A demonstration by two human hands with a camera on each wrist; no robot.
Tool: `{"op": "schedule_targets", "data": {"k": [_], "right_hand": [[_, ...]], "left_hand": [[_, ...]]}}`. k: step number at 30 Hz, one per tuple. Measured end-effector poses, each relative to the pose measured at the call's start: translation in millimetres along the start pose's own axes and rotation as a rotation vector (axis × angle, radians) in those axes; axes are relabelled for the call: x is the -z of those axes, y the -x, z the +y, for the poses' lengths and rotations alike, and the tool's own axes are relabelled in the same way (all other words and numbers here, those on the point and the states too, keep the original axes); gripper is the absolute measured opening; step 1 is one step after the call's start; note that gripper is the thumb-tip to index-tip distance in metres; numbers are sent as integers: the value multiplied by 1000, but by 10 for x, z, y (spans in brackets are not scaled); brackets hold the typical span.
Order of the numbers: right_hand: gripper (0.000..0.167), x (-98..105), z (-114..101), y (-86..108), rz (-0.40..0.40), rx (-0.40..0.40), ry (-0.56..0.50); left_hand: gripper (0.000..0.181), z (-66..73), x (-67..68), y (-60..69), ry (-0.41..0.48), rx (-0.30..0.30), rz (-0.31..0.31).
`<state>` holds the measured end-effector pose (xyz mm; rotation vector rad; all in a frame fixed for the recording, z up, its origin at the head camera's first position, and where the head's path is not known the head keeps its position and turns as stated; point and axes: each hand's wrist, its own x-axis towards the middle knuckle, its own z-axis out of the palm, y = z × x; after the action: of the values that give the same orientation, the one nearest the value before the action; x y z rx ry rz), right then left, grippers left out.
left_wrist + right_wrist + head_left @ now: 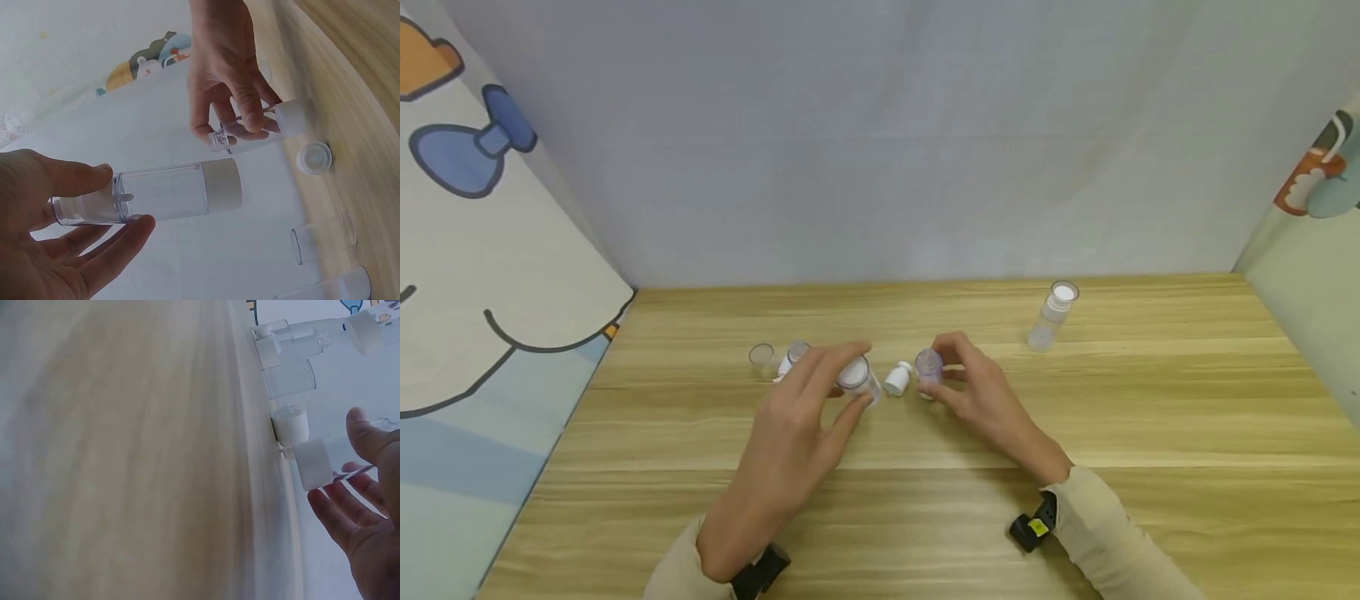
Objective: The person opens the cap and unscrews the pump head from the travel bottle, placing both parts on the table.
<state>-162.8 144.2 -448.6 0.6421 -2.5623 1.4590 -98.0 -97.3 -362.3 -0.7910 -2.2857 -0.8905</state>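
My left hand (793,417) holds a clear pump bottle (169,194) above the table, thumb and fingers around its capped top end. The bottle has a white base and a white pump under a clear cap. To the right, my right hand (988,396) grips a second clear bottle (253,136) with a white base and an open threaded neck. Whether that base touches the table I cannot tell. Between the two hands a small white pump head (898,378) is on the table.
Left of the hands are a clear cap (762,357) and another clear bottle (300,347) with a white base, partly hidden in the head view. A capped pump bottle (1052,317) stands at the back right of the wooden table (925,517). A pale cloth wall (910,167) rises behind.
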Motion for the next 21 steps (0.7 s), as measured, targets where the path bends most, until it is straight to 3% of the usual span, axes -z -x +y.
{"op": "schedule_targets", "data": {"k": [16, 21], "right_hand": [[45, 16, -5, -10, -98, -49, 148], [52, 34, -23, 11, -120, -65, 180]], "left_hand": [[58, 9, 14, 63, 25, 52, -34], [58, -3, 4, 82, 33, 70, -45]]}}
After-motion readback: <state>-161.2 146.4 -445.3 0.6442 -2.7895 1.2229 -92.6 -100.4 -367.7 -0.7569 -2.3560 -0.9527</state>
